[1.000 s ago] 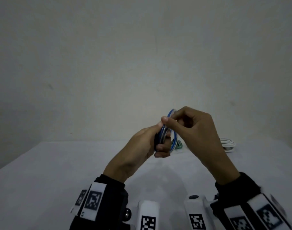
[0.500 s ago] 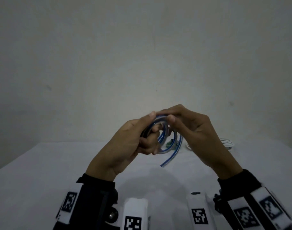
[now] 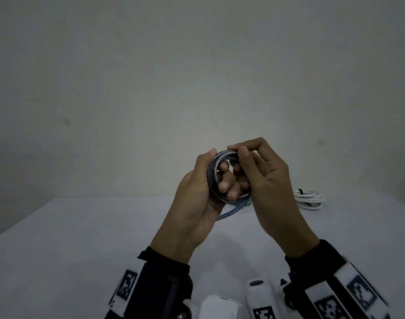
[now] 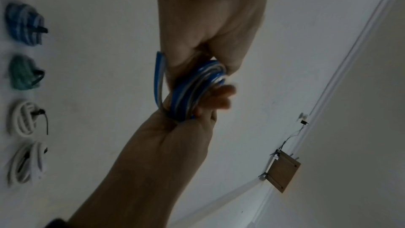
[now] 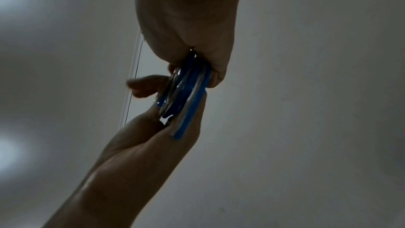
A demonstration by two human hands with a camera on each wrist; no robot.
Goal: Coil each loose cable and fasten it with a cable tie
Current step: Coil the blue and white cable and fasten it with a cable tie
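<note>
A blue-and-white cable coil (image 3: 212, 178) is held in the air above the white table (image 3: 81, 249), its ring facing me. My left hand (image 3: 218, 171) grips its left side, thumb over the top and fingers curled through the ring. My right hand (image 3: 237, 149) pinches the top right of the coil between thumb and forefinger. A short loose end (image 3: 229, 212) sticks out below the left hand. The coil (image 4: 197, 84) and its loose end (image 4: 158, 75) show edge-on in the left wrist view, and the coil (image 5: 186, 89) edge-on in the right wrist view. No cable tie shows on it.
A tied white cable coil (image 3: 308, 199) lies on the table behind my right hand. The left wrist view shows a row of tied coils: blue (image 4: 22, 25), green (image 4: 23, 72), white (image 4: 24, 119) and another white (image 4: 26, 162). A plain wall stands behind the table.
Both hands turned the coil from edge-on to facing me. The loose end that hung free half a second ago now lies closer along the coil under my left hand.
</note>
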